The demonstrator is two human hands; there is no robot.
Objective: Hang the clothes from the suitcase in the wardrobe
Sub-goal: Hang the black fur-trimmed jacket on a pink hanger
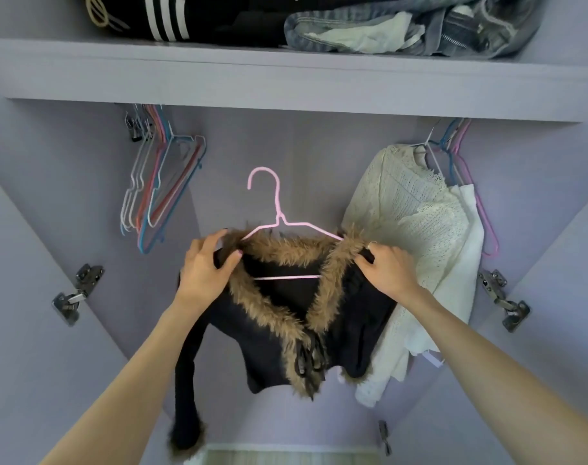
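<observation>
Inside wardrobe (286, 92): left hand (205, 266) and right hand (386, 266) are each pinching a cardigan (272, 330) shoulder, seating it squarely on pink hanger (279, 209) before hanging.

black cardigan (272, 333): matt dark knit, shaggy brown fur trim | pink hanger (279, 209): thin wire, smooth coating | cream garment (406, 209), right of frame: open-weave knit | wardrobe shelf (286, 78): matt lilac panel | hinges (78, 293): shiny metal | denim (403, 25), upper right: faded, coarse

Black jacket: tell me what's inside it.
Inside the black jacket, a pink hanger: hook, shoulders and part of the bottom bar show. Both hanger ends are covered by fur collar.
</observation>
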